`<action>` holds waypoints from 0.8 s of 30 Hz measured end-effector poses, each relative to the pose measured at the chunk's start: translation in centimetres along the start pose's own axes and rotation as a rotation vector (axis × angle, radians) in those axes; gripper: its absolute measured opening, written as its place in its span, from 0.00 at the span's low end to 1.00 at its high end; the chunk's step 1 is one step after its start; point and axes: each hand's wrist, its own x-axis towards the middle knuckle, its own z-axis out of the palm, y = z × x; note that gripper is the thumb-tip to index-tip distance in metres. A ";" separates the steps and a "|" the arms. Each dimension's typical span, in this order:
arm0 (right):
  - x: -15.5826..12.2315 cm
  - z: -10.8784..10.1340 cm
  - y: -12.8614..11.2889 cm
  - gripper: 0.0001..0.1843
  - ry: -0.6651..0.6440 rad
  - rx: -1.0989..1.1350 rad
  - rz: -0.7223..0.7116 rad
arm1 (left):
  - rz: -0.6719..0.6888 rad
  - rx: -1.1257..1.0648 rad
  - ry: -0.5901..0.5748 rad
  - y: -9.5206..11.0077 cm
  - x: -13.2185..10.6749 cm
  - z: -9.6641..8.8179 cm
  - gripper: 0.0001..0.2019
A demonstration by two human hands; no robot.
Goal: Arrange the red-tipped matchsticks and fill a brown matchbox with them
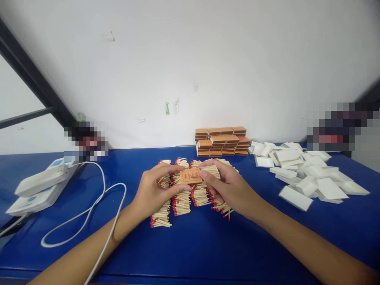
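Observation:
My left hand (154,190) and my right hand (228,186) meet above rows of red-tipped matches (181,202) laid on the blue table (190,245). Between them is an orange matchbox (191,175) with red print. The left hand's thumb and fingers pinch the box's sleeve. At the box's right end a tray of matches (211,171) sticks out, and the right hand's fingers are closed on it.
A stack of orange matchboxes (222,141) stands against the white wall. A heap of white inner trays (303,174) lies at the right. At the left lie white devices (41,186) with a white cable (89,209) looping across the table.

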 end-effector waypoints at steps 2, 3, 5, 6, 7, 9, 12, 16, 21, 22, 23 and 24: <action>-0.2 0.1 0.0 0.25 -0.005 -0.008 -0.013 | 0.010 0.005 0.013 0.1 -0.1 0.0 0.20; -0.3 0.3 -0.1 0.25 -0.008 -0.010 -0.012 | 0.017 0.002 0.016 0.1 -0.1 0.0 0.20; -0.5 0.5 -0.1 0.25 -0.012 0.002 -0.001 | 0.034 -0.012 0.022 0.2 -0.2 0.1 0.21; -0.5 0.6 -0.1 0.26 -0.014 0.017 0.002 | 0.039 -0.021 0.027 0.2 -0.2 0.1 0.21; -0.6 0.8 -0.1 0.26 -0.012 0.036 0.001 | 0.041 -0.028 0.033 0.2 -0.2 0.2 0.21; -0.5 0.9 0.1 0.25 0.003 0.077 -0.005 | 0.034 -0.037 0.043 0.2 -0.2 0.3 0.22; -0.5 1.0 0.3 0.25 0.020 0.095 -0.009 | 0.030 -0.037 0.049 0.3 -0.1 0.3 0.21; -0.7 0.9 0.5 0.27 -0.047 0.080 -0.014 | 0.050 -0.056 0.050 0.6 0.0 0.3 0.20; -1.6 1.8 -0.2 0.38 -0.206 0.068 -0.001 | 0.073 -0.090 0.016 0.9 -0.2 0.8 0.21; -1.9 2.1 -0.5 0.40 -0.213 0.065 -0.008 | 0.064 -0.091 0.027 1.0 -0.3 1.0 0.21; -2.1 2.4 -0.8 0.42 -0.218 0.072 -0.020 | 0.048 -0.092 0.040 1.1 -0.4 1.2 0.21; -2.3 2.6 -1.0 0.43 -0.226 0.088 -0.028 | 0.031 -0.093 0.052 1.3 -0.5 1.3 0.21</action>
